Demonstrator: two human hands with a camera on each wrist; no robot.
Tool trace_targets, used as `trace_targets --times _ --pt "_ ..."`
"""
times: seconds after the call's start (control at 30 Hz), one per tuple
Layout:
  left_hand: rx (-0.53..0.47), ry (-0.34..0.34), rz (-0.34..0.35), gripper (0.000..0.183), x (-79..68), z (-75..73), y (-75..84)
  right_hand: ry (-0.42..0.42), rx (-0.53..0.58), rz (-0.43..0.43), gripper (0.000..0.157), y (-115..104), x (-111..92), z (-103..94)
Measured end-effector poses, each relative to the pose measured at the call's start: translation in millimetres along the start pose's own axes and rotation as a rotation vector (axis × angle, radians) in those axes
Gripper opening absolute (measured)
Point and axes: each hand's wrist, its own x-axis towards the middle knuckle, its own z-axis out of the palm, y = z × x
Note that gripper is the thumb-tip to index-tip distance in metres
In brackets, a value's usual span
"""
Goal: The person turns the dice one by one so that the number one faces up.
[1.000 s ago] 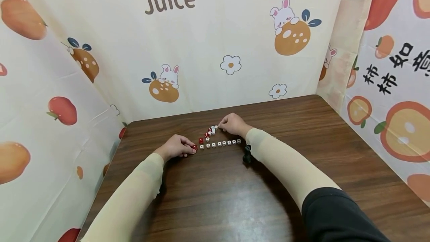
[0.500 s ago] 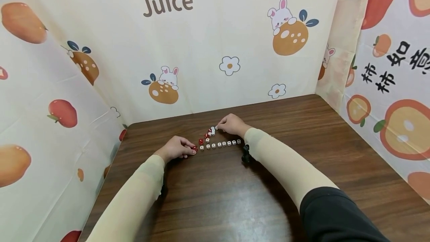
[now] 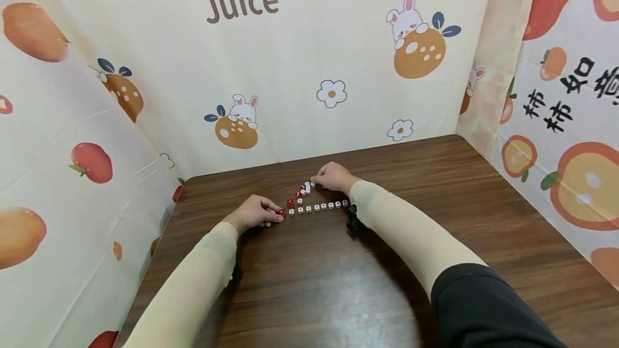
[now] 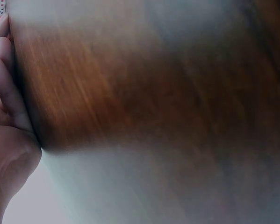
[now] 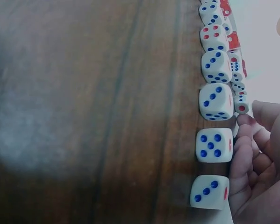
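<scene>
My left hand (image 3: 254,211) pinches a red die (image 3: 282,212) between thumb and fingertips at the left end of a row. In the left wrist view, the left fingers (image 4: 9,88) lie curled at the edge. The row of several white dice (image 3: 317,208) runs rightward from there. Behind it, a loose cluster holds red dice (image 3: 290,203) and white dice (image 3: 307,189). My right hand (image 3: 335,176) has its thumb and fingertips on a small white die (image 5: 241,102) at the cluster's far right end. Its other fingers (image 5: 242,163) curl beside the nearer row.
The brown wooden table (image 3: 300,278) reaches toward me and to the right. A patterned cloth wall (image 3: 290,58) stands close behind the dice, with more cloth on both sides. A black wrist device (image 3: 354,219) sits under the right wrist, near the row's right end.
My right hand has shifted slightly left, and its fingertips have closed on the white die at the cluster's end. The left hand stays in place with the red die.
</scene>
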Motion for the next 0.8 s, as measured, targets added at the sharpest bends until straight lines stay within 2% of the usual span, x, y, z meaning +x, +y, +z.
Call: trace_targets --times 0.1,0.23,0.37,0.57,0.7,0.8 --pt "0.005 -0.002 -0.007 0.026 -0.6 0.1 -0.9 -0.026 0.008 0.025 0.047 -0.7 2.5 1.0" --pt "0.008 0.002 -0.004 0.027 -0.1 0.2 -1.5 -0.020 0.015 0.053 0.055 0.1 4.6 2.0" --pt "0.000 0.004 0.014 0.026 0.5 1.0 -0.7 0.003 0.007 0.058 0.056 1.1 4.3 1.0" --pt "-0.006 0.004 0.012 0.027 1.6 1.2 -1.9 -0.013 0.017 0.060 0.057 3.8 5.3 1.7" --pt "-0.004 0.006 0.011 0.027 1.0 0.3 -1.7 -0.018 0.056 0.045 0.052 4.5 4.5 1.0" --pt "-0.011 0.006 0.011 0.027 0.2 -0.4 -0.9 -0.015 0.104 0.022 0.038 3.9 2.3 -0.7"
